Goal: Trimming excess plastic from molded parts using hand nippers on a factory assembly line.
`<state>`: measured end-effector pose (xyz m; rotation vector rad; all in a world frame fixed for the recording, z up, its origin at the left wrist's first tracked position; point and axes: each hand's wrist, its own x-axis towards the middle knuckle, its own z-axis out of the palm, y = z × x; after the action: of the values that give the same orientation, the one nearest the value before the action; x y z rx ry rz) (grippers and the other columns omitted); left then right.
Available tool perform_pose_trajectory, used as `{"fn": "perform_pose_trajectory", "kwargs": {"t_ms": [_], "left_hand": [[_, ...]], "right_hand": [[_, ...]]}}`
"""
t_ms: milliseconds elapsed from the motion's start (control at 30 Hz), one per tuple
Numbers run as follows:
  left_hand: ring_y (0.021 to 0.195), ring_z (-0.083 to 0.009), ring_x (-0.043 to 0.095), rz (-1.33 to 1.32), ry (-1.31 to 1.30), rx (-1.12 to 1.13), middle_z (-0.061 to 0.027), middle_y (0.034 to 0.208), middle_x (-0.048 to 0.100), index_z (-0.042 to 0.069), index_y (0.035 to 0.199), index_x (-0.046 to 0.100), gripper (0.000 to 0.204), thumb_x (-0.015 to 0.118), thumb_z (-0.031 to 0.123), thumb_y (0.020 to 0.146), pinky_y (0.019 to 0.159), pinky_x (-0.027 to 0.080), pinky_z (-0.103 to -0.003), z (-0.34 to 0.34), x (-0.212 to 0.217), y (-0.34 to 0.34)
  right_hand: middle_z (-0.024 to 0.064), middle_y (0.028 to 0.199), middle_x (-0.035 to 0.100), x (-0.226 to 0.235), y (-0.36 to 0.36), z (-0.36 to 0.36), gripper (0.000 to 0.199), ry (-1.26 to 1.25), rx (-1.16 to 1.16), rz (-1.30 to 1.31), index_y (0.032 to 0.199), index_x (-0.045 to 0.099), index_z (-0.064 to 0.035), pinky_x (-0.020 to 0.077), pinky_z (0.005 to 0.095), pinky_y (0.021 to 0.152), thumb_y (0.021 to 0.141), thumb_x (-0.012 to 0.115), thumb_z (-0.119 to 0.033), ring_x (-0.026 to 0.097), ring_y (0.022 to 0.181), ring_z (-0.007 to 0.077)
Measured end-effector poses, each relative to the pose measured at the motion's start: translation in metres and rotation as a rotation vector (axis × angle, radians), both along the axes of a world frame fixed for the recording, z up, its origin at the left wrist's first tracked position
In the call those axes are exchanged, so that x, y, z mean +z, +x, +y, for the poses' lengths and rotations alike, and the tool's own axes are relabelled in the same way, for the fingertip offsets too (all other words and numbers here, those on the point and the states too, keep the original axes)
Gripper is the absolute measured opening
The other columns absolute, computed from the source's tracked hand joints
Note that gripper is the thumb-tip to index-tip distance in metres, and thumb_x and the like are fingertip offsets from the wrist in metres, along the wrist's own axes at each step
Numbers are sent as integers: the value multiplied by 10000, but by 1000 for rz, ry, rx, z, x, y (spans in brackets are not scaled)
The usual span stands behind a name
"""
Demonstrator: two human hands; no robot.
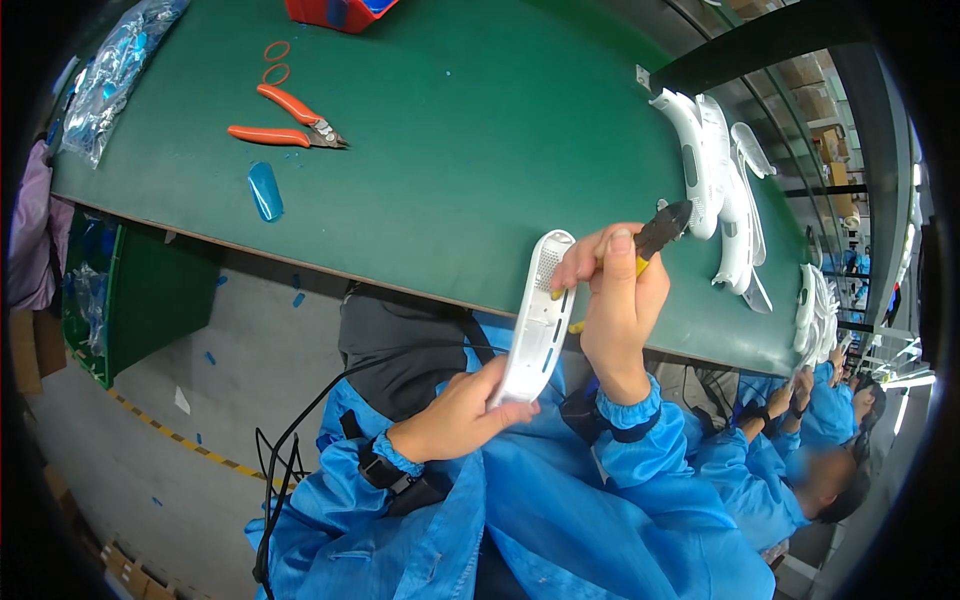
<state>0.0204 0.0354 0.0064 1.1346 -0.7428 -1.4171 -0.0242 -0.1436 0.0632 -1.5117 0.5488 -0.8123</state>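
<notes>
Clasping the near end of a long white perforated plastic housing (537,345) in the left hand (455,415), with its hollow side showing, a fine grille at the far end and dark slots along one side. Held up at the near edge of the green worktable (450,180), above the lap and leaning slightly right. Gripping yellow-handled diagonal cutters (664,228) in the right hand (618,305), just right of the housing, with the black head aimed far and right. Cannot tell whether touching the housing with that hand, nor whether parting the cutter blades. Wearing blue sleeves (635,440) on both arms, with a black wrist strap (382,467) on the left.

Piled on the right of the worktable: curved white shells (705,160), with another white heap (818,312) farther right, near co-workers in blue (745,480). Lying on the left: orange-handled side cutters (324,131) with handles spread, between a blue plastic piece (266,192) nearer and two thin orange rings (277,62) farther off. Set at the far side: a red bin (338,12). Left at the far-left corner: a clear plastic bag (115,75) holding blue pieces.
</notes>
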Motion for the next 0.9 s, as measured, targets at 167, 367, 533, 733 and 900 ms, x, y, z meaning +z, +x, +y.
{"fn": "perform_pose_trajectory", "kwargs": {"t_ms": [167, 367, 533, 733, 900], "left_hand": [[718, -149, 668, 35, 19, 250, -106, 850, 682, -39, 1215, 527, 275, 531, 90, 972, 684, 545, -287, -20, 0, -5], [634, -184, 691, -122, 24, 409, -116, 781, 687, -35, 1155, 538, 217, 530, 83, 974, 580, 548, -302, -34, -1, -16], [620, -179, 688, -145, 16, 421, -111, 748, 679, -32, 1134, 549, 194, 532, 73, 971, 576, 548, -300, -34, -3, -18], [615, -173, 685, -135, 20, 446, -107, 742, 679, -28, 1104, 561, 168, 538, 65, 966, 570, 544, -295, -34, -1, -18], [611, -170, 682, -132, 7, 438, -105, 736, 678, -27, 1107, 563, 169, 534, 64, 968, 565, 541, -294, -35, -2, -17]], "right_hand": [[82, 708, 524, 17, 4, -10, 235, 92, 15, -150, 946, 453, 0, 492, 319, 591, 1047, 435, -211, 566, 625, 176], [91, 708, 538, 6, -11, 6, 253, 71, 157, -37, 935, 468, 14, 492, 320, 599, 1036, 446, -217, 563, 635, 170], [87, 709, 542, 4, -12, 11, 262, 99, 181, -18, 928, 470, 20, 488, 313, 592, 1037, 447, -218, 566, 638, 163], [83, 709, 552, 2, -15, 12, 250, 72, 208, -19, 924, 481, 19, 481, 299, 589, 1037, 437, -200, 572, 648, 157], [94, 711, 534, 1, -19, 17, 241, 34, 190, 29, 904, 464, 9, 485, 328, 598, 1038, 419, -186, 551, 647, 171]]}}
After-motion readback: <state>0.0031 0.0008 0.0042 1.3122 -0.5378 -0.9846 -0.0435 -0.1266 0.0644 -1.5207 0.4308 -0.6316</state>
